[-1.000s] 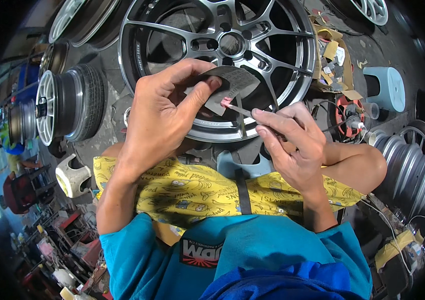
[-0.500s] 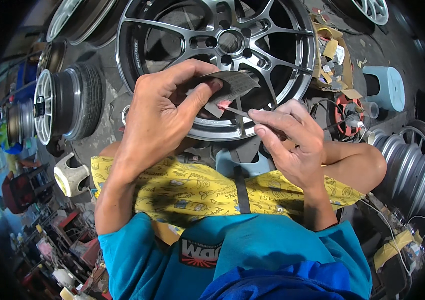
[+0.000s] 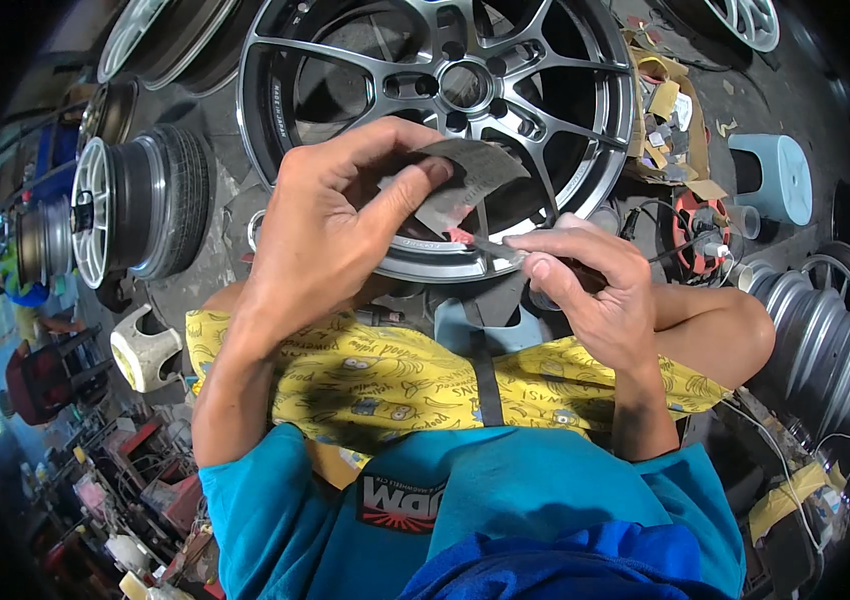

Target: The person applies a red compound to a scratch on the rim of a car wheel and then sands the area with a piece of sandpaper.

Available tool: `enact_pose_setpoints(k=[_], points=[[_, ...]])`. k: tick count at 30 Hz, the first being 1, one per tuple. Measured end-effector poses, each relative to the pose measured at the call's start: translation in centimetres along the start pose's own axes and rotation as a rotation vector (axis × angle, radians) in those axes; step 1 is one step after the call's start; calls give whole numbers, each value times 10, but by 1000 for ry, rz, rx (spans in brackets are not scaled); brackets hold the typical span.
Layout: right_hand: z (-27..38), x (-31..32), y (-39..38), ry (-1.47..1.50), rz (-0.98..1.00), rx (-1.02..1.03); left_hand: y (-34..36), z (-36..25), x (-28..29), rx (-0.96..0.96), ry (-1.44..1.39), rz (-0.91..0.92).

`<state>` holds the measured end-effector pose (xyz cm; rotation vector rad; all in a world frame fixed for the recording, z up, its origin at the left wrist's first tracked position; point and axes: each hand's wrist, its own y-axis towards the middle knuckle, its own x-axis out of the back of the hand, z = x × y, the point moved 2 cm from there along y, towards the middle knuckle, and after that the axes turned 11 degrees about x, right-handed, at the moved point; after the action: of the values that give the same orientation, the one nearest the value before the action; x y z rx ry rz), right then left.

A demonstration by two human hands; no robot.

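The person wears a teal T-shirt (image 3: pixel 535 480) with short sleeves (image 3: pixel 257 468), which end near the elbows. On its chest there is a black rectangular print (image 3: pixel 397 503) with white letters and red rays. The shorts (image 3: pixel 385 378) are bright yellow, covered with dark lettering and small cartoon figures; a narrow dark strip (image 3: pixel 486 388) crosses them. Royal-blue folded cloth (image 3: pixel 565 562) overlaps the shirt. Left hand (image 3: pixel 330 215) and right hand (image 3: pixel 607 290) are bare.

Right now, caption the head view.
Left hand holds pink-smeared sandpaper, right hand a slim tool, above an alloy wheel.
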<state>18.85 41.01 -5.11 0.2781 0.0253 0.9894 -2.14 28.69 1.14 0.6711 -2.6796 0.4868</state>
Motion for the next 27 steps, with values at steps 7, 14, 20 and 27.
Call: enact_pose_setpoints(k=[7, 14, 20, 27], points=[[-4, -11, 5, -227, -110, 380, 6, 5, 4, 282, -417, 221], [-3, -8, -7, -292, -126, 348, 6, 7, 3, 218, -349, 74], [2, -7, 2, -341, -105, 321, 1, 2, -2, -14, -32, -78], [6, -6, 2, -337, -93, 263, 0, 3, -1, -71, 48, -94]])
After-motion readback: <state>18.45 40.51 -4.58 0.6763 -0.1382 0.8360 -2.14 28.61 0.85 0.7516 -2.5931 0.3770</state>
